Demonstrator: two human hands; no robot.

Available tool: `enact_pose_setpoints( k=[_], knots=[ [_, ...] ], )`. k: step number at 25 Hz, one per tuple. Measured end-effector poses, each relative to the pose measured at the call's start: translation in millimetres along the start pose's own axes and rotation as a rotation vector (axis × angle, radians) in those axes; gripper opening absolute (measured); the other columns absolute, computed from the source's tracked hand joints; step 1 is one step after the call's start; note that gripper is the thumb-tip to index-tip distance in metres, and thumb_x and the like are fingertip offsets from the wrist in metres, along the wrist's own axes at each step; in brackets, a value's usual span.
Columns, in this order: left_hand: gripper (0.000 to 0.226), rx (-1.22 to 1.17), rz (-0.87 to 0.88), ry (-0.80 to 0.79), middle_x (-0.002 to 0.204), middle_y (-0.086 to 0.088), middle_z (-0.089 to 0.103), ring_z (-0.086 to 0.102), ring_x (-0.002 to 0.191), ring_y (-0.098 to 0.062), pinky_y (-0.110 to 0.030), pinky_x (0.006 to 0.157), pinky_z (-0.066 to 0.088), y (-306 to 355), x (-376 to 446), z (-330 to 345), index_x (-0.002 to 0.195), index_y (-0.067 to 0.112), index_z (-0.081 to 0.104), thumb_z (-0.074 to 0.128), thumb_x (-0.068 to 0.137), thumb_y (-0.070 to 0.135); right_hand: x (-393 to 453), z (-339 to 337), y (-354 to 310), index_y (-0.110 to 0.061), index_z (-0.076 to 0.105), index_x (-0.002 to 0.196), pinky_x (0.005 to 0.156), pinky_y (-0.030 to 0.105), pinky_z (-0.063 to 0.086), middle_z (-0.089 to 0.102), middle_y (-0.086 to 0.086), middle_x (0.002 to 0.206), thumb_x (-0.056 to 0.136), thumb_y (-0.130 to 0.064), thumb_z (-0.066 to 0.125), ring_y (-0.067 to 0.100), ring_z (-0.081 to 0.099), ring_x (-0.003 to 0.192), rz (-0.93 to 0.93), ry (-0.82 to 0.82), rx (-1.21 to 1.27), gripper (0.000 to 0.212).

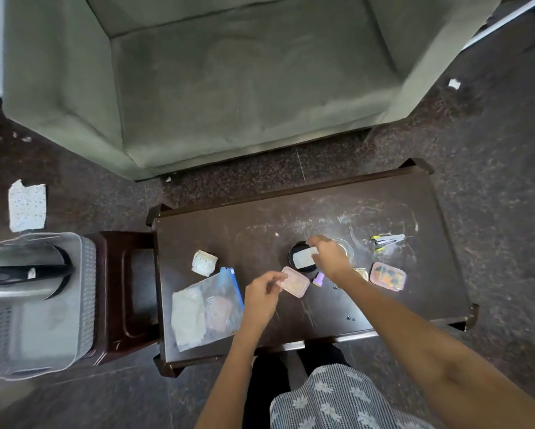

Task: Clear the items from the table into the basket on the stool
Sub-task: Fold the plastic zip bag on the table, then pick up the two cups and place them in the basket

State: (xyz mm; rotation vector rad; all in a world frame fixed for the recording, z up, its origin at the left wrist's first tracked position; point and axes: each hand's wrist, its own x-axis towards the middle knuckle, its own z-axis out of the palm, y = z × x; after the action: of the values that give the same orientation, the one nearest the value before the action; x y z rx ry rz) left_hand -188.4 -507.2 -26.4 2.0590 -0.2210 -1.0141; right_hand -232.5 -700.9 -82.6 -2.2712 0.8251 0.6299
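Left fingers point(278, 278) pinching pink box point(295, 281) | right fingers point(314, 241) gripping white card point(304, 257), hiding glass dish point(345, 247)

The table point(291, 218) is dark brown with a dull sheen, its top scuffed all over with pale scratches. At its nine o'clock, the stool point(127, 274) looks like moulded dark brown plastic, faintly glossy, and carries a grey plastic basket point(83, 292) with a woven-look perforated wall. The zip bag point(207, 308) is clear, crinkled, shiny plastic with a blue strip. Two small boxes point(297, 283) point(387, 276) are translucent pinkish plastic, smooth. The glass dish point(346, 247) is clear and glossy. At twelve o'clock the sofa point(229, 88) is matt grey-green cloth with a brushed nap. The floor point(492, 144) is dark speckled stone.
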Motion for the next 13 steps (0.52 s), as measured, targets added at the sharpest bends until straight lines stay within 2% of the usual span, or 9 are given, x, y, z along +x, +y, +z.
enact_pose_setpoints(
  k=[3, 5, 9, 13],
  knots=[
    [0.028, 0.019, -0.025, -0.001, 0.094, 0.0, 0.072, 0.066, 0.08, -0.015, -0.01, 0.071, 0.046, -4.4, 3.0, 3.0, 0.098, 0.017, 0.07, 0.051, 0.088, -0.001, 9.5, 4.4, 9.0, -0.012, 0.042, 0.133, 0.09, 0.042, 0.049, 0.049, 0.013, 0.134, 0.084, 0.001, 0.056, 0.035, 0.057, 0.111, -0.03, -0.131, -0.062, 0.052],
    [0.027, 0.008, -0.038, 0.012, 0.094, 0.0, 0.072, 0.067, 0.079, -0.015, -0.013, 0.072, 0.048, -4.1, 3.4, 4.0, 0.097, 0.018, 0.07, 0.052, 0.089, 0.001, 14.4, 4.3, 16.0, -0.01, 0.042, 0.132, 0.087, 0.043, 0.05, 0.045, 0.014, 0.134, 0.083, 0.003, 0.056, 0.038, 0.057, 0.109, -0.035, -0.141, -0.13, 0.052],
    [0.023, -0.009, -0.042, 0.019, 0.093, 0.001, 0.071, 0.066, 0.078, -0.012, -0.012, 0.071, 0.048, -3.4, 0.7, 4.7, 0.096, 0.02, 0.069, 0.052, 0.09, 0.005, 20.7, 0.2, 22.6, -0.008, 0.048, 0.125, 0.075, 0.041, 0.05, 0.054, 0.016, 0.121, 0.078, 0.011, 0.053, 0.037, 0.061, 0.1, -0.119, -0.138, -0.357, 0.051],
    [0.023, -0.051, -0.058, 0.032, 0.093, 0.0, 0.069, 0.065, 0.078, -0.015, -0.02, 0.076, 0.049, -5.2, -3.0, 2.9, 0.095, 0.017, 0.068, 0.051, 0.09, 0.003, 24.5, -4.6, 18.9, -0.007, 0.046, 0.122, 0.075, 0.04, 0.049, 0.055, 0.015, 0.122, 0.081, 0.004, 0.056, 0.038, 0.061, 0.102, -0.127, -0.106, -0.388, 0.043]
  ],
)
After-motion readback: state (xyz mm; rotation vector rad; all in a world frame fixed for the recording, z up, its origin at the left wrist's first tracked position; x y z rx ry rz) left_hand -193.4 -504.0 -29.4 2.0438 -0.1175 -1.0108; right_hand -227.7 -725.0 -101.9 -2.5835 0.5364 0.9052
